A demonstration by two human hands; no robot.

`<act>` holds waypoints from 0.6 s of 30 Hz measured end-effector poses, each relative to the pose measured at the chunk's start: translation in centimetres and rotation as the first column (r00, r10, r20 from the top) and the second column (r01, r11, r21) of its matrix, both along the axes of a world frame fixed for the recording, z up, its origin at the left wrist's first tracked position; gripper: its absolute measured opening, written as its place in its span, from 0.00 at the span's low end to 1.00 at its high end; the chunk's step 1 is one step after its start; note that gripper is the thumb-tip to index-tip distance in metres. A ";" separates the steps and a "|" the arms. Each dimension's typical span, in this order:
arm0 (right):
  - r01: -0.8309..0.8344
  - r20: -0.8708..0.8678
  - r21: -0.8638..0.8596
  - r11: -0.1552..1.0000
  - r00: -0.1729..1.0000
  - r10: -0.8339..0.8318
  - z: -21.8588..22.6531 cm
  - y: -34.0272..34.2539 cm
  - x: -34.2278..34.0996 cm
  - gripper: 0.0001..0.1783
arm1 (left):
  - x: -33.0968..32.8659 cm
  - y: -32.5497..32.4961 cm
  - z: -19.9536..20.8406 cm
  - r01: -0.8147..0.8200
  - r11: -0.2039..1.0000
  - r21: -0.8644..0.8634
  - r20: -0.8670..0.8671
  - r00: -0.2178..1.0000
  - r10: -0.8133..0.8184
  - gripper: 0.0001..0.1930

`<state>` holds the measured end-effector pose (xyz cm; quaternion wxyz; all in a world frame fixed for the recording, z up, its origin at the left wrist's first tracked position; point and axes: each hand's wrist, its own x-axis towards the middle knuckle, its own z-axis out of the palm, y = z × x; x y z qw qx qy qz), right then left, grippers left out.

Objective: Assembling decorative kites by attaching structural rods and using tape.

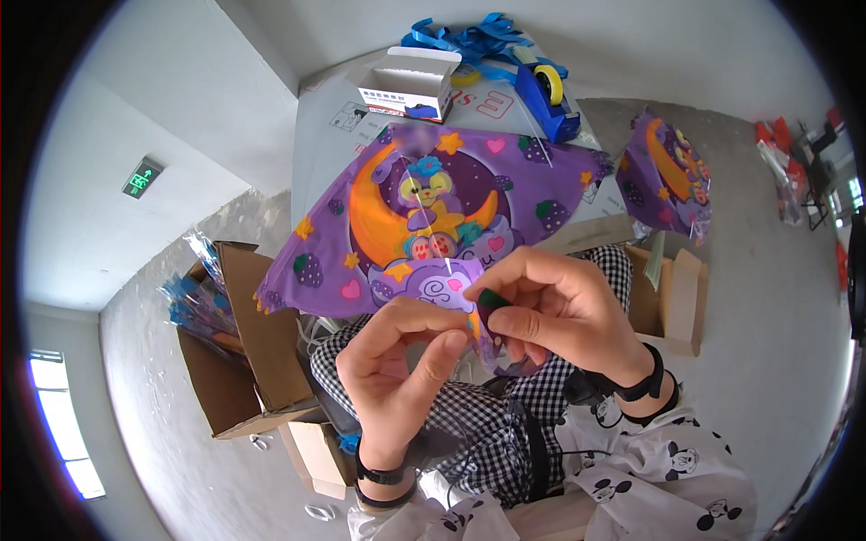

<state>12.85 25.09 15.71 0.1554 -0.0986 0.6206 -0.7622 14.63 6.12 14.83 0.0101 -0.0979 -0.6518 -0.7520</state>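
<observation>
A purple kite [532, 194] printed with a cartoon animal, an orange moon and stars is spread from the table toward my lap. My right hand [564, 307] pinches a small dark green piece [492, 300] at the kite's near end; whether it is part of the kite I cannot tell. Close beside it, my left hand [397, 361] has its thumb and forefinger drawn together at the kite's edge. What lies between those fingertips is too small to make out. Below both hands hangs a loose purple fold.
The table [325, 180] bears a white box [410, 86], a blue tape dispenser [546, 99] with yellow tape, and blue ribbons [469, 41]. A second purple kite [666, 176] hangs at the right. Cardboard boxes [262, 334] stand left, another carton [681, 302] right.
</observation>
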 end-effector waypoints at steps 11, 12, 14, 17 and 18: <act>-0.136 0.093 -0.176 0.975 0.984 0.154 -0.1 0.3 -0.2 0.09 | -0.3 0.7 -0.5 0.097 0.972 0.215 0.115 0.986 -0.123 0.07; -0.124 0.095 -0.177 0.976 0.985 0.143 -0.1 0.3 -0.2 0.09 | -0.2 0.7 -0.4 0.098 0.969 0.228 0.144 0.980 -0.133 0.07; -0.159 0.107 -0.188 0.969 0.978 0.181 -0.2 0.5 -0.5 0.09 | -0.2 0.8 -0.5 0.098 0.965 0.244 0.174 0.974 -0.143 0.07; -0.171 0.134 -0.188 0.967 0.971 0.198 -0.1 0.7 -0.5 0.09 | -0.2 0.8 -0.5 0.120 0.942 0.313 0.211 0.958 -0.192 0.06; -0.172 0.136 -0.186 0.967 0.971 0.199 -0.1 0.7 -0.5 0.09 | -0.3 0.8 -0.5 0.131 0.935 0.328 0.227 0.950 -0.213 0.06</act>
